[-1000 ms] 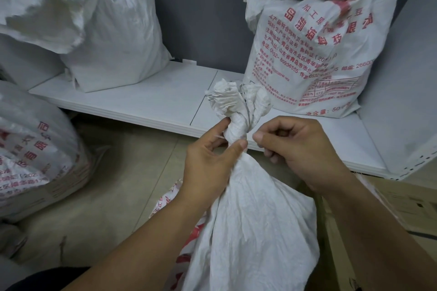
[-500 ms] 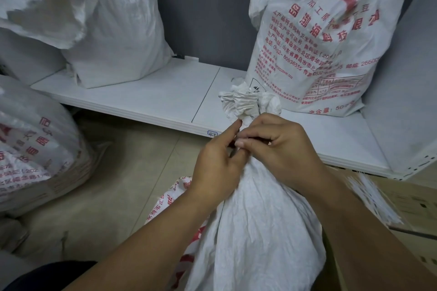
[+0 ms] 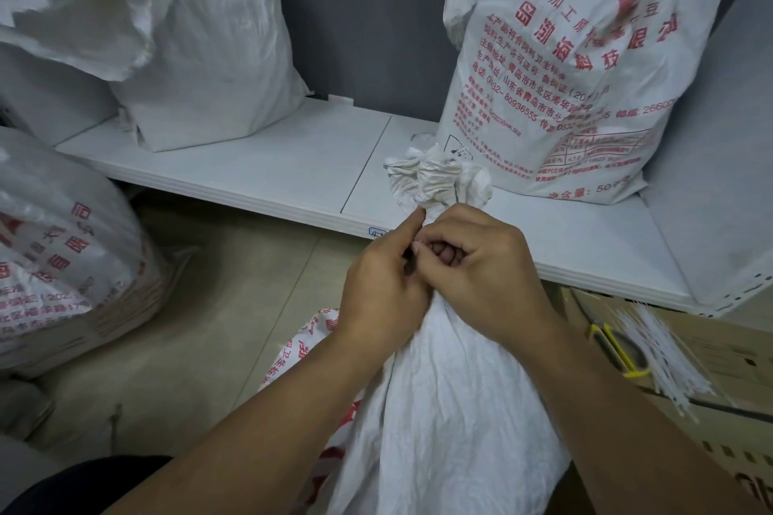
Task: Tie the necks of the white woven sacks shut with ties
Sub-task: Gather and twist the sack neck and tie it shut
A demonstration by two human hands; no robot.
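At 6 o'clock the woven sack (image 3: 443,422) stands between the forearms, its neck (image 3: 435,184) bunched near the centre. The left hand (image 3: 380,288) and right hand (image 3: 489,268) are pressed together there. The fingers of both are curled round the neck just under the ruffled top, and the tie itself is hidden beneath them.

The cinching looks to be under way. It should go best with the gather squeezed tight and the tie drawn snug right below the ruffle, so it cannot slip off over the top.

At 4 o'clock a bundle of spare white ties (image 3: 665,351) lies on a cardboard box (image 3: 728,372), beside a yellow-and-black tool (image 3: 617,349) too covered to name. At 9 o'clock a printed sack (image 3: 62,255) sits on the floor (image 3: 217,326). Farther off, a low white shelf (image 3: 272,163) carries a red-printed sack (image 3: 564,96) at 1 o'clock and plain sacks (image 3: 209,46) at 11, against a grey wall (image 3: 368,13).
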